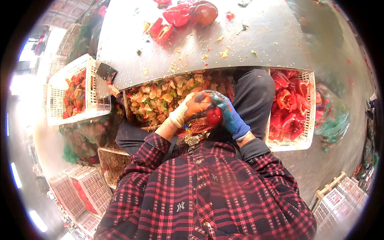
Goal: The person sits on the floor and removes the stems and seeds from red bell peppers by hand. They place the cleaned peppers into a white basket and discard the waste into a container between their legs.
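My left hand (192,107), in a pale glove stained orange, meets my right hand (225,110), in a blue knitted glove with a wet teal coating. Between them, above my lap, they grip a red bell pepper (213,117); its lower side shows and the rest is covered by fingers. Whether a small tool is also in my left hand is hidden. Just beyond my left hand, a container under the table edge holds a heap of pepper cores (162,97) with green stems. Right of my knee, a white plastic crate (312,120) holds hollowed red pepper pieces (286,105).
A metal table (258,39) bears red peppers (189,13), scattered seeds and scraps. A cleaver (107,73) lies at its left corner, handle overhanging. At left stands a white crate (90,87) of peppers above a green mesh sack (87,135). Another mesh sack (333,115) sits right.
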### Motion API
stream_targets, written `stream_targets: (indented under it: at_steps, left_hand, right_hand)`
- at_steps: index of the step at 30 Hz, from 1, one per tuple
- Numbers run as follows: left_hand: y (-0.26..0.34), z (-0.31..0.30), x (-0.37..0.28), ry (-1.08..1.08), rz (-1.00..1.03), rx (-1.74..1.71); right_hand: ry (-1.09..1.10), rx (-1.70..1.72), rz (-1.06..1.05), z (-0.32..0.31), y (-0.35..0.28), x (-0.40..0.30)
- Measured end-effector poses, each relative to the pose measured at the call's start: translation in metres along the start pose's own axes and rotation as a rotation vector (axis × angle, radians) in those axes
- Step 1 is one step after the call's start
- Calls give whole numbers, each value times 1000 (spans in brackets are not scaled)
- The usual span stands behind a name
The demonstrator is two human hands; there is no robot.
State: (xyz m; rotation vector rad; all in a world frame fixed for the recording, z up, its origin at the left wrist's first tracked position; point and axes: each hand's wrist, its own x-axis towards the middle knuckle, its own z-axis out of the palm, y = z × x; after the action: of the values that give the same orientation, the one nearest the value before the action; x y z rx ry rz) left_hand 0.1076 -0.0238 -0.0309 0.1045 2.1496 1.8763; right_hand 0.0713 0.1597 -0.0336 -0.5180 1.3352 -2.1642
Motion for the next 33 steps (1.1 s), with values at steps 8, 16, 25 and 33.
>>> stream_targets:
  at_steps: [8, 16, 25, 33]
  left_hand:
    - [17, -14, -11, 35, -50, -208]
    - [8, -58, -34, 621, -202, 1094]
    - [7, 27, 6, 296, 110, 818]
    - [-36, -13, -13, 781, -65, 786]
  right_hand:
    - [108, 232, 168, 3, 12, 16]
    - [218, 536, 228, -11, 22, 13]
    - [295, 573, 403, -3, 23, 14]
    - [345, 716, 395, 0, 18, 22]
